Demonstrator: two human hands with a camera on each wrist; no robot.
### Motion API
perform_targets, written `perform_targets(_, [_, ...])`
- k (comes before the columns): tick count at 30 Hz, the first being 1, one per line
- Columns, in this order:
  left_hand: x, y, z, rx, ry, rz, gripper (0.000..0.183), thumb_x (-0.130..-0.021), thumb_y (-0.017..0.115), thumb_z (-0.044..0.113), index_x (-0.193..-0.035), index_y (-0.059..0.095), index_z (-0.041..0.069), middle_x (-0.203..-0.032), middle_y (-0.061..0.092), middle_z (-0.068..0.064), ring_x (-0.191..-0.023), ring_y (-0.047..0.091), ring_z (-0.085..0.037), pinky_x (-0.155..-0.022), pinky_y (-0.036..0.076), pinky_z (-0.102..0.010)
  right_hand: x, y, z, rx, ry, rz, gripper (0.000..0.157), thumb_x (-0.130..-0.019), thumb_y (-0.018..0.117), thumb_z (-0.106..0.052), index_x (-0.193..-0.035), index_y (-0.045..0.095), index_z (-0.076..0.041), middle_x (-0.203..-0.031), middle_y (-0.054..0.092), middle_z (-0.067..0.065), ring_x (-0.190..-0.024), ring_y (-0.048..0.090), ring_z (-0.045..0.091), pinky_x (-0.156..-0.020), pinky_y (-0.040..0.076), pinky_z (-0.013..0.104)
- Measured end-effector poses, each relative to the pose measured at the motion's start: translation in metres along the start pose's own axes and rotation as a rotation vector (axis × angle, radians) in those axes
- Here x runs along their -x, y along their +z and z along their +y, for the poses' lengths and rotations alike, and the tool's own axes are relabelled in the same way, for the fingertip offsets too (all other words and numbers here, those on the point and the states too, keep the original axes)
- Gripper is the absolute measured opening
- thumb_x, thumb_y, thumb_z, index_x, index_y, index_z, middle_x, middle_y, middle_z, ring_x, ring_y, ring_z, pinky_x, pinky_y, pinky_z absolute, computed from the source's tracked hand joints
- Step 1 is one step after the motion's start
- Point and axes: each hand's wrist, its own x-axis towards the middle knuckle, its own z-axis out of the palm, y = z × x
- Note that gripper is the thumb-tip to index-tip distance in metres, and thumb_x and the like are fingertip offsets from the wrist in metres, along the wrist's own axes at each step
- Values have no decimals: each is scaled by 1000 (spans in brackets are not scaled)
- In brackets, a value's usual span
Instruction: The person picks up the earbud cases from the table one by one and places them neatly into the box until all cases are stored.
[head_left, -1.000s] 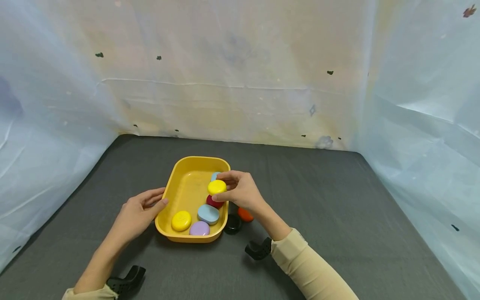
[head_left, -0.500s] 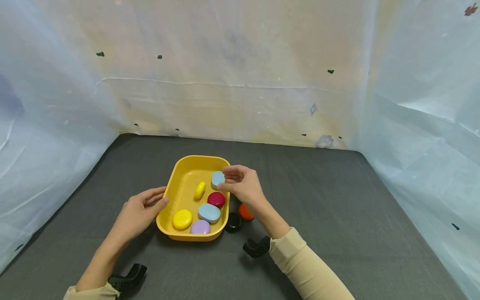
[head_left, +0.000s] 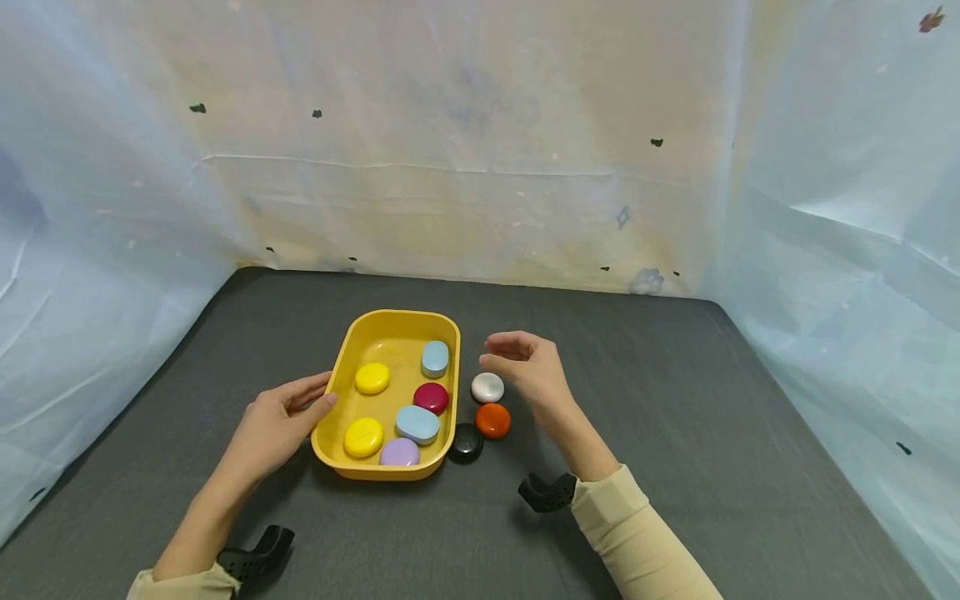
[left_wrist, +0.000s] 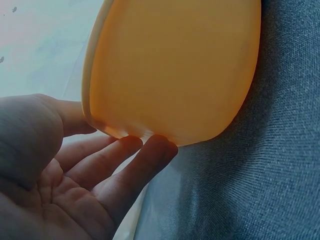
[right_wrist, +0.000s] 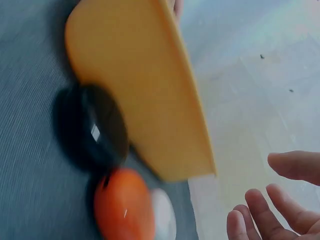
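Observation:
On the left side of the yellow tray (head_left: 341, 468), my left hand (head_left: 272, 429) grips the wall, its thumb over the rim and its fingers against the outside. My right hand (head_left: 531, 371) is to the right of the tray, holding nothing, just above a glossy white pebble-like piece (head_left: 487, 387). Inside the tray lie smooth rounded pieces: two yellow ones (head_left: 372, 378), two light blue ones (head_left: 435, 358), a dark red one (head_left: 431, 398) and a purple one (head_left: 400, 452). In the right wrist view the fingertips (right_wrist: 282, 165) are apart from everything.
Beside the tray's right wall, an orange piece (head_left: 492, 421) and a black piece (head_left: 467, 443) rest on the grey cloth (head_left: 637, 400). Pale plastic sheeting (head_left: 465, 167) rises behind and at both sides. Each wrist wears a black mount (head_left: 547, 492).
The right hand let go of a yellow piece, which tipped and now lies flat at the tray's left. The hand then moved right, out of the tray, uncovering the white piece. The left hand stayed.

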Motion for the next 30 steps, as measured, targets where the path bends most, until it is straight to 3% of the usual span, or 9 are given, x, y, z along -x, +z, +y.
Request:
perform_targets(8, [0,1,2,-15,-3,-3,61,-100,57,41,-146,47,2,-133,57,-22,-121,54,-40,-92,49,-53,2,-30,11,61,-8,-19,34,-84,78,-9,-116,68,-1,-111,68,13,-100,65,23,-93,48,41])
perform_targets(14, [-3,2,1,-11,7,-9,60,-100,57,41,-146,47,4,-133,58,-20,-122,54,-38,-93,49,-52,8,-48,10,119,-27,-76,31,-84,79,-11,-112,70,-4,-111,69,14,-100,65,25,-88,52,39])
perform_targets(20, [-8,1,0,-4,7,-6,60,-100,57,41,-146,47,4,-133,58,-19,-122,54,-37,-92,49,-52,9,-56,9,199,-56,-154,38,-82,83,-20,-115,69,-8,-112,69,4,-104,63,28,-87,53,40])
perform_targets(30, [-8,0,-3,17,-2,-15,63,-100,56,44,-147,46,4,-134,57,-20,-123,53,-37,-94,48,-52,6,-51,23,262,-162,-239,43,-80,84,-16,-119,68,-6,-119,66,8,-110,60,38,-92,51,43])
